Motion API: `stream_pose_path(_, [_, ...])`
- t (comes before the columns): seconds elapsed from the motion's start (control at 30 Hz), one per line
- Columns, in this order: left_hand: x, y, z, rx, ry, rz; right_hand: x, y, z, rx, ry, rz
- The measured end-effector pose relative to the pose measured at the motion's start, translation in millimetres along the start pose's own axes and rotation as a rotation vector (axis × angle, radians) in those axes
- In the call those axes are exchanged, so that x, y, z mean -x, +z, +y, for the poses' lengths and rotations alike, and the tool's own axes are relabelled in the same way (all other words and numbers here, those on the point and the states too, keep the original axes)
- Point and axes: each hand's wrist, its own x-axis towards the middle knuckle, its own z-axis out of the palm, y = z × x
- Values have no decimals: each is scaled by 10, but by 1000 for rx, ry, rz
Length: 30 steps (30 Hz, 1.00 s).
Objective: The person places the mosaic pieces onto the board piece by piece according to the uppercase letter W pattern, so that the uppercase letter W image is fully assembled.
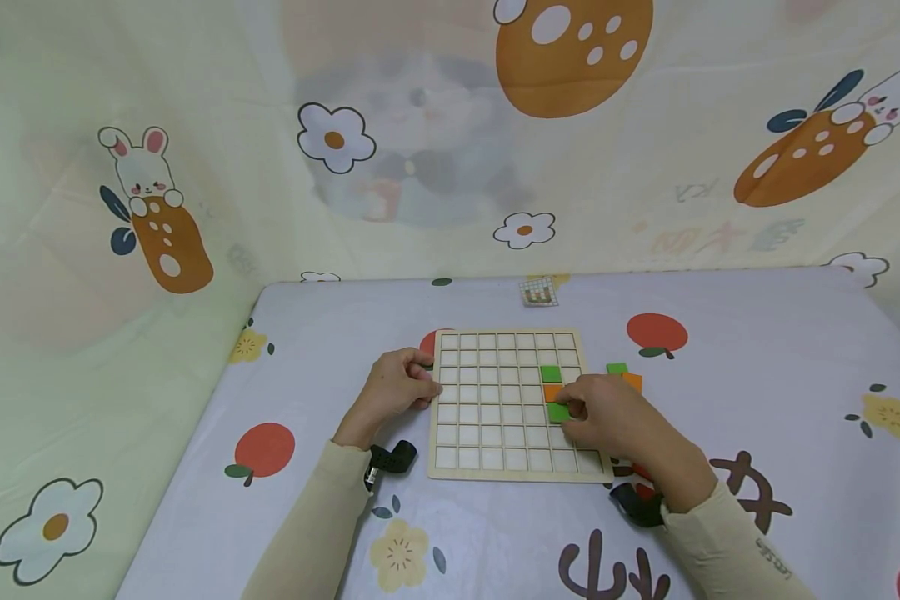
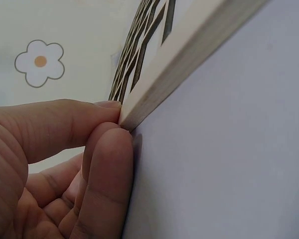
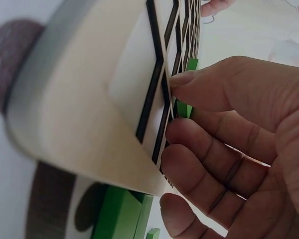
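No readable text (sleeve print [image 1: 773, 559] blurry)

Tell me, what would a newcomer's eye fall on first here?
Probably the green and orange tiles, a short bright column on the right half of the pale gridded board, with the person's right grip at them. Next, perhaps, the left grip at the board's left edge. The cartoon rabbits on the backdrop might draw a glance too.

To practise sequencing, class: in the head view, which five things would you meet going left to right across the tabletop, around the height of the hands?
Red fruit print, left hand, grid board, right hand, yellow flower print.
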Motion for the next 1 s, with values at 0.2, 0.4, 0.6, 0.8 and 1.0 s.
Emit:
stream_pose_path(0.2, [6, 5, 2, -13, -3, 10, 0, -1, 11, 14, -23, 11])
stream_pose_path(0.4, [5, 8, 1, -16, -1, 13, 0, 4, 2, 15, -7, 6])
stream_pose_path(0.6, [5, 8, 0, -13, -3, 9, 6, -2, -4, 11, -8, 7])
stream_pose_path(0.8, [8, 6, 3, -6, -8, 8, 16, -5, -26, 28, 0, 7])
stream_pose_path(1.0, [8, 4, 1, -6, -8, 6, 41, 15, -39, 58, 28, 7])
